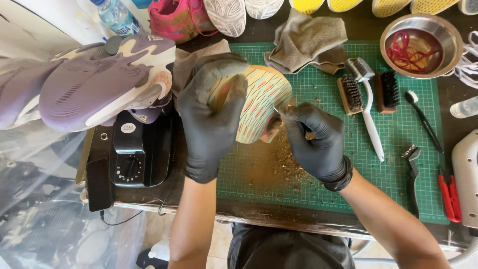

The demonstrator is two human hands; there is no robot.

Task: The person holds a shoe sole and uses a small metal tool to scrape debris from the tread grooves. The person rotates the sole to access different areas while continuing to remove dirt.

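A green gridded cutting mat (398,164) covers the dark desk (450,94), brown dirt crumbs (276,167) scattered across its near middle. Above the mat, the left hand (211,114), in a black glove, grips the shoe with the pale patterned sole (264,102), sole turned up. The right hand (313,139), gloved too, is pinched shut on a thin metal pick (277,110) touching that sole. Right of them lie two wooden bristle brushes (351,93) and a white long-handled brush (371,114); far right sits a steel bowl with red laces (420,45)
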